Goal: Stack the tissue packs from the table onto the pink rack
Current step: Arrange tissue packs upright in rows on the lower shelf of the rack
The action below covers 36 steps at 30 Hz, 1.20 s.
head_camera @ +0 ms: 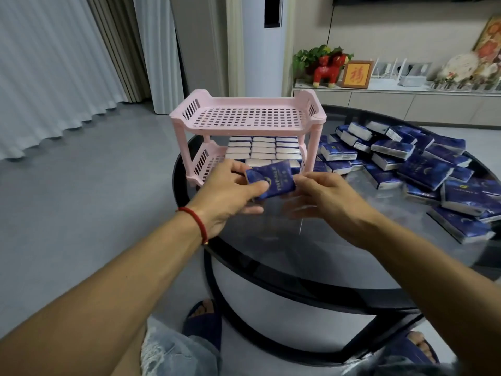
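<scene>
Right now I see my left hand (230, 191) and right hand (325, 196) both pinching one blue tissue pack (271, 181) just before the pink rack (244, 137); it hides part of the lower shelf's stacked packs (264, 149). Loose packs (423, 169) lie right of the rack on the counter (339, 253).

Grey floor (81, 185), pale curtains (54, 63), white sideboard (406, 101), framed picture (355, 74)

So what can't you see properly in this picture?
Head view only:
- The back rows of packs on the lower shelf: hidden by the front rows and the pink rack.
- Right hand fingers: tucked under the held pack, blurred.
- The words on the held pack: too small.
- The pile of packs: cut off by the right edge, so it can't be counted.
- Left hand: fingertips behind the pack.
</scene>
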Each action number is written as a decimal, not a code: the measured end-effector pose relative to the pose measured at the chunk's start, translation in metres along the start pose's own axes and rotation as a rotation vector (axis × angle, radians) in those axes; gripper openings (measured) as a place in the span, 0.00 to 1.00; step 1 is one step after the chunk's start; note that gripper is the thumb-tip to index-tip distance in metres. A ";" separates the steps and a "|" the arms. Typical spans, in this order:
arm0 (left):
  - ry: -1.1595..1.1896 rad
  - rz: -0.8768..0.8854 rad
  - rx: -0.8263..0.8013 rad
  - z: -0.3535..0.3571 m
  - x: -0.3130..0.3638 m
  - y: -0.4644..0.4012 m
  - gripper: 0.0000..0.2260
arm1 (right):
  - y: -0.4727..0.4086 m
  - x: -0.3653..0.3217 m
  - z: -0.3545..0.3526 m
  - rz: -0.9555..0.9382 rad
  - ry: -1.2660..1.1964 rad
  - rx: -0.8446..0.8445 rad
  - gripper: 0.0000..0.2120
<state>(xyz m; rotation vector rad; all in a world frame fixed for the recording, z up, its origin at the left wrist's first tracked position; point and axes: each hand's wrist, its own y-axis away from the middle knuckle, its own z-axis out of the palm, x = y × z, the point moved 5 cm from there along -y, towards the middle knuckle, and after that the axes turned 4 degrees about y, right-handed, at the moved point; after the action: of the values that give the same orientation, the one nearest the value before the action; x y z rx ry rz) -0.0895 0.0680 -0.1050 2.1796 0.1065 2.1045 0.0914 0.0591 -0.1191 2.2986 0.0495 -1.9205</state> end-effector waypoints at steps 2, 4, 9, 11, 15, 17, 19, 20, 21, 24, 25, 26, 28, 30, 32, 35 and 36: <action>-0.130 0.116 0.090 -0.024 0.008 -0.008 0.15 | -0.006 0.000 -0.005 -0.018 0.087 0.111 0.09; -0.334 0.232 0.204 -0.047 0.015 -0.014 0.16 | -0.012 0.003 -0.015 -0.024 0.155 0.257 0.07; -0.757 0.564 0.365 -0.060 0.018 -0.020 0.24 | -0.028 0.013 -0.032 -0.012 0.404 0.486 0.11; -0.820 0.634 0.361 -0.055 0.016 -0.028 0.23 | -0.030 0.015 -0.033 -0.018 0.472 0.539 0.15; -0.897 0.645 0.319 -0.049 0.009 -0.054 0.19 | -0.036 0.024 -0.031 0.017 0.456 0.560 0.28; -0.865 0.634 0.273 -0.046 0.003 -0.063 0.20 | -0.040 0.026 -0.029 0.034 0.423 0.512 0.32; -0.824 0.622 0.277 -0.045 0.000 -0.067 0.20 | -0.043 0.026 -0.026 0.021 0.409 0.442 0.33; -0.794 0.609 0.285 -0.046 -0.002 -0.069 0.20 | -0.044 0.026 -0.025 0.009 0.401 0.411 0.32; -0.765 0.596 0.284 -0.047 -0.005 -0.072 0.20 | -0.045 0.026 -0.024 0.000 0.386 0.386 0.32; -0.663 0.511 0.263 -0.047 -0.016 -0.079 0.25 | -0.048 0.028 -0.024 -0.002 0.322 0.355 0.29; -0.620 0.460 0.274 -0.049 -0.019 -0.081 0.26 | -0.049 0.028 -0.026 -0.003 0.313 0.355 0.28; -0.587 0.409 0.291 -0.051 -0.022 -0.083 0.27 | -0.050 0.028 -0.027 -0.004 0.306 0.357 0.28; -0.576 0.345 0.308 -0.054 -0.026 -0.085 0.24 | -0.052 0.028 -0.029 -0.006 0.280 0.358 0.28; -0.589 0.325 0.300 -0.054 -0.029 -0.086 0.18 | -0.054 0.029 -0.029 -0.011 0.244 0.352 0.28; -0.586 0.307 0.306 -0.052 -0.031 -0.087 0.15 | -0.055 0.033 -0.029 -0.001 0.209 0.342 0.28; -0.617 0.295 0.302 -0.048 -0.035 -0.092 0.14 | -0.058 0.037 -0.026 0.016 0.147 0.312 0.23; -0.627 0.295 0.297 -0.048 -0.035 -0.094 0.14 | -0.059 0.037 -0.026 0.020 0.119 0.309 0.21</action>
<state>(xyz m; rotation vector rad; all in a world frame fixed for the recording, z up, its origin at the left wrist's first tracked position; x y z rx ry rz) -0.1362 0.1580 -0.1502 3.0898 0.0442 1.4808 0.1162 0.1180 -0.1567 2.5926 -0.2753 -1.8932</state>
